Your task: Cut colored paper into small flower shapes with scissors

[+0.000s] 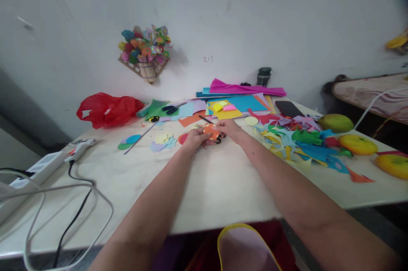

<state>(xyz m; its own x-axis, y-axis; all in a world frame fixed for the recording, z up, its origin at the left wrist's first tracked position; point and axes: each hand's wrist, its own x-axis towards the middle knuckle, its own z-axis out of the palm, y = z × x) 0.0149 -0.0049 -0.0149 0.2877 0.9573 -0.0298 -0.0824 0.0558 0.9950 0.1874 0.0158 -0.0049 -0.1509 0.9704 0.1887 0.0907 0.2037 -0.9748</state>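
Note:
Between my two hands is a small piece of orange paper [209, 130], above the middle of the table. My left hand [196, 138] pinches its left side. At the upper right edge of the same paper, the fingers of my right hand [228, 129] are closed. A thin dark stick, like a pen [205, 119], points up and left from near the right fingertips; I cannot tell whether it is held. Dark loops, perhaps scissor handles [219, 139], show under the paper. A red paper circle [182, 138] lies just left of my left hand.
Paper scraps [306, 143] spread at right beside mangoes [357, 144] and a phone [288, 109]. Scalloped paper shapes [163, 142], dark-handled scissors [170, 109] and a red plastic bag [106, 109] lie left. Coloured sheets [245, 105] are stacked behind. A power strip [40, 173] with cables occupies the left edge.

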